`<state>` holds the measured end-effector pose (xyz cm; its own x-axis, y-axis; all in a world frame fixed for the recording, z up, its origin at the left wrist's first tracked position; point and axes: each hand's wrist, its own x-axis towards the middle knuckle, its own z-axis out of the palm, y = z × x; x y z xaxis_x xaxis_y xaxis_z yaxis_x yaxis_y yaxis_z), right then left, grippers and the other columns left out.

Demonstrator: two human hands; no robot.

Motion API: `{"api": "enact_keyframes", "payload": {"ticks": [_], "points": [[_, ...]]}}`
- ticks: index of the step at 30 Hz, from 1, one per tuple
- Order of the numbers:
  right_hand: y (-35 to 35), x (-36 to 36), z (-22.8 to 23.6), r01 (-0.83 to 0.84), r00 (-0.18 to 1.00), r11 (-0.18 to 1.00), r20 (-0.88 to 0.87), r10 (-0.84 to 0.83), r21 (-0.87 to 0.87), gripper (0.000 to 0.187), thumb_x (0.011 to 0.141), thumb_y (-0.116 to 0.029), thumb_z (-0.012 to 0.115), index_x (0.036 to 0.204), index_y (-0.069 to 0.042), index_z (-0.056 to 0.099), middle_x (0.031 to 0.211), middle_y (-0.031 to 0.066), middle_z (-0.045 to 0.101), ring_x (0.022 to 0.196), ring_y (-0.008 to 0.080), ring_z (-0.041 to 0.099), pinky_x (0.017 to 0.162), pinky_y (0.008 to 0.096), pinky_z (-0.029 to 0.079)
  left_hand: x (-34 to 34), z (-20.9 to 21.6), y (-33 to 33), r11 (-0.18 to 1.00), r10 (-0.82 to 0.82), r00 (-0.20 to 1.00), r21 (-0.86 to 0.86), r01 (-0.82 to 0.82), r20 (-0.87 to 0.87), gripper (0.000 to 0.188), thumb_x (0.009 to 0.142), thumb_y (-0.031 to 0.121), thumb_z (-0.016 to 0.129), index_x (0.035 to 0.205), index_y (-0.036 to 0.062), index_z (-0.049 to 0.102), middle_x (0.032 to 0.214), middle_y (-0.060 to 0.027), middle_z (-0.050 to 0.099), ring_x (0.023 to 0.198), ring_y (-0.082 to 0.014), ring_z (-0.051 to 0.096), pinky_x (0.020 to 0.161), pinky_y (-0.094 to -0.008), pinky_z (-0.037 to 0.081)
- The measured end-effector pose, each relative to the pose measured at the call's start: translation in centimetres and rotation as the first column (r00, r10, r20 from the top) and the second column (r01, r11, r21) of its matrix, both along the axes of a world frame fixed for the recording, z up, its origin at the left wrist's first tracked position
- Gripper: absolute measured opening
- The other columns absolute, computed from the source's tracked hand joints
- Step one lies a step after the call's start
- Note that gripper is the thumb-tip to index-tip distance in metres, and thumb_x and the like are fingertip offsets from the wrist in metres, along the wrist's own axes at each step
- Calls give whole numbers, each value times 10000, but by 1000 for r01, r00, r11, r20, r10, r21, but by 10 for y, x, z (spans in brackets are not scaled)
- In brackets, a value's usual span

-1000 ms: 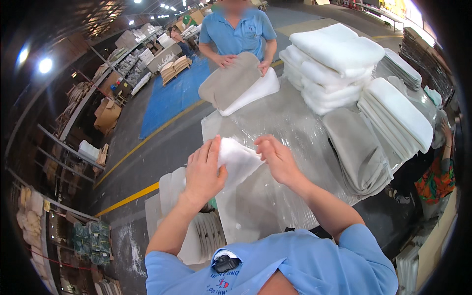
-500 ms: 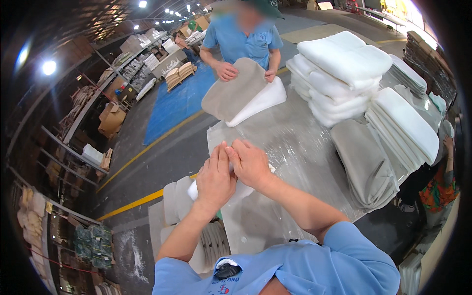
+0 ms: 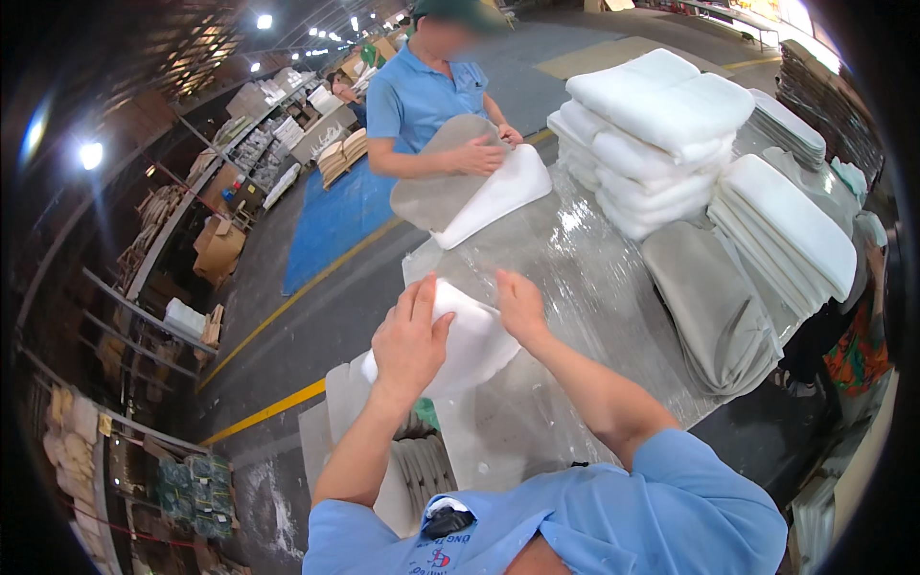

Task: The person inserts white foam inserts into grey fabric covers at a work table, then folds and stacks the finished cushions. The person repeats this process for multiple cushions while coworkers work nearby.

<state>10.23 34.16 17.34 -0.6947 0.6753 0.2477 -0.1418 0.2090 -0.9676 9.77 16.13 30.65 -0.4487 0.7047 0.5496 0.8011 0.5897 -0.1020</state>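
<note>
Left hand (image 3: 410,337), thumb spread, lies on 1 white pad (image 3: 474,353); right hand (image 3: 520,309) curls at its edge, pinch indiscernible from here.

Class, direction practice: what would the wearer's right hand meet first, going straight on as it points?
The right hand would probably meet the white pad by the co-worker; depth is unclear.

**Across a Plastic-Covered Grey Tabletop (image 3: 613,331)**

The left hand (image 3: 410,337) rests on a soft white fabric piece (image 3: 471,347), right hand (image 3: 520,309) by its edge; opposite, a blue-shirted co-worker (image 3: 407,101) handles a grey-and-white pad (image 3: 498,196) near stacked, folded white padding (image 3: 661,105).
</note>
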Motion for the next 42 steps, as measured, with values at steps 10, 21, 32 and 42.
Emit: {"api": "enact_keyframes", "payload": {"ticks": [10, 21, 32, 42], "points": [[-41, 23, 73, -123, 964, 895, -163, 210, 428, 329, 1090, -306, 550, 911, -34, 591, 858, 206, 641, 786, 418, 620, 711, 475, 481, -6, -3, -18, 997, 66, 998, -33, -65, 21, 710, 898, 274, 782, 1522, 73, 509, 1355, -147, 642, 1034, -350, 707, 823, -433, 594], [-6, 5, -10, -263, 964, 961, -50, 259, -82, 461, 1104, -362, 551, 802, -14, 540, 688, 60, 515, 684, 152, 515, 638, 384, 451, 12, 3, -22, 1000, -16, 997, 3, 16, 81, 740, 952, 292, 738, 1576, 37, 434, 1369, -199, 641, 1152, -391, 671, 935, -472, 554], [-18, 14, 97, -578, 811, 785, 53, 582, 223, 599, 1087, -484, 485, 816, 23, 657, 729, 178, 647, 717, 353, 608, 724, 460, 472, 19, -15, -34, 997, -56, 998, 62, 53, 42, 677, 944, 269, 735, 1502, -14, 477, 1322, -213, 662, 1118, -407, 666, 929, -483, 536], [-18, 65, 2, -357, 934, 922, 68, 350, 153, 408, 1072, -307, 552, 854, 29, 630, 766, 221, 632, 676, 352, 571, 676, 484, 459, 32, -13, -44, 992, -66, 987, 114, 49, 147, 522, 881, 203, 791, 1339, 24, 618, 1264, -176, 692, 1083, -395, 683, 925, -470, 545]]}}
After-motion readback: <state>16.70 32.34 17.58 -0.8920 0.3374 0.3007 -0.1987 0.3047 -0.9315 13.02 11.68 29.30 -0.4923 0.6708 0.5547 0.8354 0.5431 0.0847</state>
